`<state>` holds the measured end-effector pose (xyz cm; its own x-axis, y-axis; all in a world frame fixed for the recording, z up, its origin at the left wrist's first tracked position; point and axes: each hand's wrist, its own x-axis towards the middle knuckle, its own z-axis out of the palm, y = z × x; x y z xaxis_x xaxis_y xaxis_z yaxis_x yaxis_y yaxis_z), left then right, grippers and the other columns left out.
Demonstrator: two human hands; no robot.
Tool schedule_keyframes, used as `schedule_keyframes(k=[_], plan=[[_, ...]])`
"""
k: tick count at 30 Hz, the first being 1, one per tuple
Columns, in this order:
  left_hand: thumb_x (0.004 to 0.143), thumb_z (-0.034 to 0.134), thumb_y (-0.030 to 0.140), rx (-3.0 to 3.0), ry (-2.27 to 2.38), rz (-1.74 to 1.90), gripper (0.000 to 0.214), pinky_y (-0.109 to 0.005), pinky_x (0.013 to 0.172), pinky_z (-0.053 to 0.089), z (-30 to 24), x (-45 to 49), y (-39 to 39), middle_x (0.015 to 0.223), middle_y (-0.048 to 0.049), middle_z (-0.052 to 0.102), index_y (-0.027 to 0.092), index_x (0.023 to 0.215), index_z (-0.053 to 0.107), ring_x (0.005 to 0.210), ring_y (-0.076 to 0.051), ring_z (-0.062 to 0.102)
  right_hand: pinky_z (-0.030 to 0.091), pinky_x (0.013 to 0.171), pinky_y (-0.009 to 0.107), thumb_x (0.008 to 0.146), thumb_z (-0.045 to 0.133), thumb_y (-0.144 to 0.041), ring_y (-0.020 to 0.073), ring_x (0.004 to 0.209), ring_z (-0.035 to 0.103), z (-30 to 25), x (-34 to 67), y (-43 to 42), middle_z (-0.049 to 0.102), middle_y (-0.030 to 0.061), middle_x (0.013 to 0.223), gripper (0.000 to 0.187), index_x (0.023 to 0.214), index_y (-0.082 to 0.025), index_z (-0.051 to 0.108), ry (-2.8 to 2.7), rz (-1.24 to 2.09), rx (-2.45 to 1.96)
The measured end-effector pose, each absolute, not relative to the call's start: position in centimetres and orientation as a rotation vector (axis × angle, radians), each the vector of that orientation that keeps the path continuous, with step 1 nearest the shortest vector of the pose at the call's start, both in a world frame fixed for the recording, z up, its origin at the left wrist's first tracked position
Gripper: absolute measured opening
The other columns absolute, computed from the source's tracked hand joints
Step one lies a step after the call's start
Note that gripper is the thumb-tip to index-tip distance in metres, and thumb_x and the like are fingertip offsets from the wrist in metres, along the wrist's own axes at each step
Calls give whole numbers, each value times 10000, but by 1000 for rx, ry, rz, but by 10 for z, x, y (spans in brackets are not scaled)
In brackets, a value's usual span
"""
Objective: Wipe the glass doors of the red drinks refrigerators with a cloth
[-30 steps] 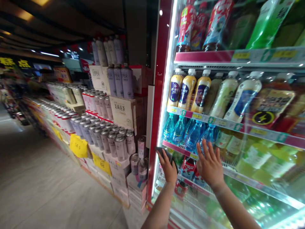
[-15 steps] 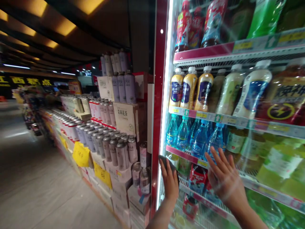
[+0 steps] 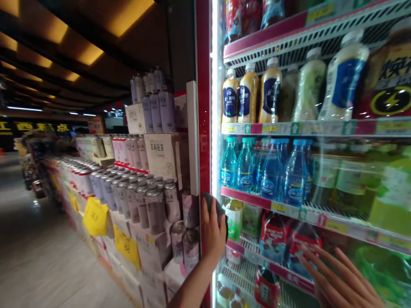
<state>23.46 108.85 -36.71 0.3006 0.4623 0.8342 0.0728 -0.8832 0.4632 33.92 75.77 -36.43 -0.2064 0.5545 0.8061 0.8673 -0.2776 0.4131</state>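
Fridge door, a tall glass pane in a red frame, fills the right half of the view, and both hands are on it. Behind the glass run wire shelves: yellow bottles and pale ones stand on the upper shelf, blue water bottles on the shelf below, and red-labelled bottles lower down towards the bottom edge. Left of the fridge, stacked cartons carry rows of silver cans, with a printed box and tall lilac bottles on top, and yellow price tags hang from the front edge of the stack. The left hand is at the left edge of the door, beside the red frame, its fingers closed around a dark cloth pressed to the glass at the height of the water bottle shelf. The right hand lies open, fingers spread flat against the glass near the bottom edge of the door, holding nothing.
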Motion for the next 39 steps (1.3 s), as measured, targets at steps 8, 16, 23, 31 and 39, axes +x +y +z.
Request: schedule_keyframes(k=[8,16,23,31,39], plan=[[1021,484,268,2359,230,1817,582,-547,1240,323,-358,250,1101,1696,-76,263,355,1580,346,1553,-293,287,129,1325,480,942,510,-155,224,1533,331,-383,362,750,544,49,1530,658,1586,-192,380,-1616,-1598,-1822],[986,484,156,2494,-229,1949,677,-560,1223,377,-387,272,1049,1699,-41,263,382,1596,296,1557,-286,279,174,1313,475,982,493,-229,214,1510,374,-405,379,760,529,18,1545,547,1529,-248,474,-1514,-1652,-1748],[996,501,189,2343,-46,2036,642,-620,1212,365,-419,271,1070,1696,-87,261,361,1586,315,1546,-332,299,306,1262,538,946,476,-166,262,1506,381,-423,384,762,509,71,1556,489,1419,-170,601,-1405,-1732,-1866],[922,581,106,2728,-559,1903,735,-546,1250,340,-410,289,1013,1691,-97,284,303,1583,326,1576,-285,225,379,1230,535,917,457,-107,271,1490,407,-421,373,761,528,84,1537,495,1368,-166,652,-1368,-1671,-1976],[983,525,193,2485,-197,2084,696,-643,1204,349,-372,292,1034,1706,-166,202,267,1615,242,1569,-367,207,369,1238,552,914,422,-73,305,1530,321,-449,377,738,414,133,1599,565,1460,-115,564,-1243,-1693,-2118]])
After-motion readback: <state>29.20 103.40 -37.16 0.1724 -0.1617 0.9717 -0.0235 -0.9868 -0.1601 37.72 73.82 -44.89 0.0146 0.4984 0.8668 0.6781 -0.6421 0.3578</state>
